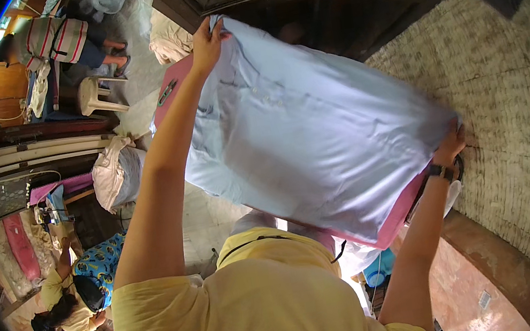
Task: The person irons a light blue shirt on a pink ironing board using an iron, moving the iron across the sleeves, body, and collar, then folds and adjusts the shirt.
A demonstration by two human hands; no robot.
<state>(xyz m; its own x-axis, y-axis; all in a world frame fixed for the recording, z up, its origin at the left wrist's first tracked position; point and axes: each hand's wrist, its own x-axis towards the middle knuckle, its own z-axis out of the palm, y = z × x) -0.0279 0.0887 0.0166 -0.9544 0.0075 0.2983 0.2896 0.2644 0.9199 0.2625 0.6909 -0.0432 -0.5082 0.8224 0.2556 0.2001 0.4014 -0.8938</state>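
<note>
A light blue cloth [313, 125], possibly a garment, is spread over a table with a dark pink cover [395, 215]. My left hand [209, 44] is closed on its far left corner, fingers pinching the edge. Out at the right end, my right hand [451, 144] grips the opposite edge; its fingertips are partly hidden and slightly blurred. Between my hands the cloth lies mostly smooth, with a few soft folds. Thread snips [166, 93] with dark handles rest on the pink cover, left of my left forearm.
A textured wall [490, 95] stands close beyond my right hand. Bundled pale cloth [169, 36] lies past the table's far left corner. A cream plastic stool [98, 93] and a stuffed sack [117, 175] stand left. Two people [55, 42] [71, 298] are at the left.
</note>
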